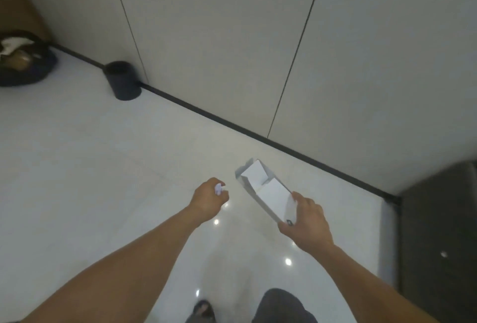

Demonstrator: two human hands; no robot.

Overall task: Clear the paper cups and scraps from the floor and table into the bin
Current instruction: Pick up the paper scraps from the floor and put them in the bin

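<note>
Right now my left hand curls round a paper scrap and my right hand pinches a white carton by one end. The bin stands well ahead, so I judge the carton could slip before I get there.

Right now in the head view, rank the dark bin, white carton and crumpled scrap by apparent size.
Largest: white carton, held in the right hand; it is nearer the camera, so its true lead is unsure.
Next: dark bin, farther off.
Smallest: crumpled scrap, in the left hand.
</note>
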